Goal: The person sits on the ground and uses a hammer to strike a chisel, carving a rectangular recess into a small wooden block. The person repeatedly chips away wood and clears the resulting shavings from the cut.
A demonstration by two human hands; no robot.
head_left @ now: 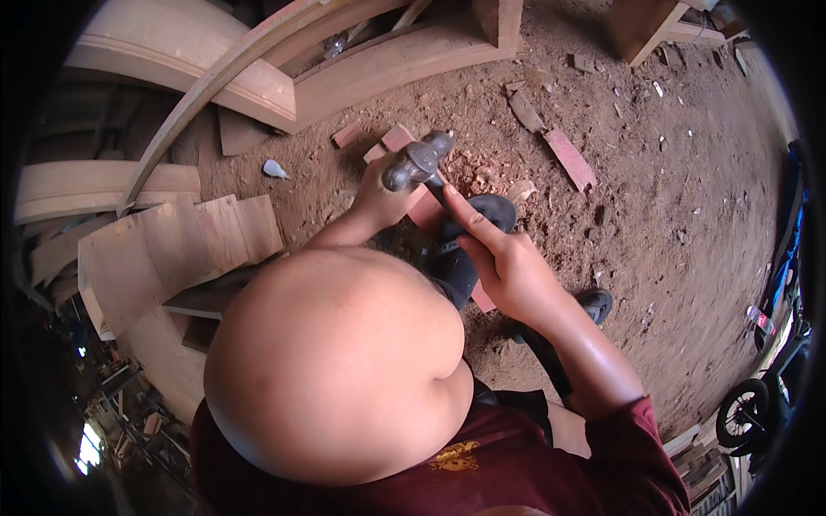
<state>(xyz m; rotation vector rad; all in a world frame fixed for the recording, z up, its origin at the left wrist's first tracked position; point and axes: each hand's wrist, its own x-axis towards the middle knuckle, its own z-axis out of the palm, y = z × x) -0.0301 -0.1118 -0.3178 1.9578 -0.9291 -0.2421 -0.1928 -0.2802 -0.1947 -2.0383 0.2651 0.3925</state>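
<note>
My right hand [508,262] grips a hammer [418,163], index finger stretched along its dark handle. The worn grey metal head is raised in front of my left hand [383,196] and covers much of its fingers. That hand looks closed, but what it holds is hidden. Just beyond it is a reddish wood block [397,138]. Another reddish wood piece [425,211] shows between my left hand and a dark shoe [490,209].
Wood shavings [486,175] lie on the dirt floor ahead, with a long reddish offcut [570,160] farther right. Curved wooden frames [387,73] stand at the far left. Stacked boards [172,245] are to my left. A wheel [742,413] shows at the lower right.
</note>
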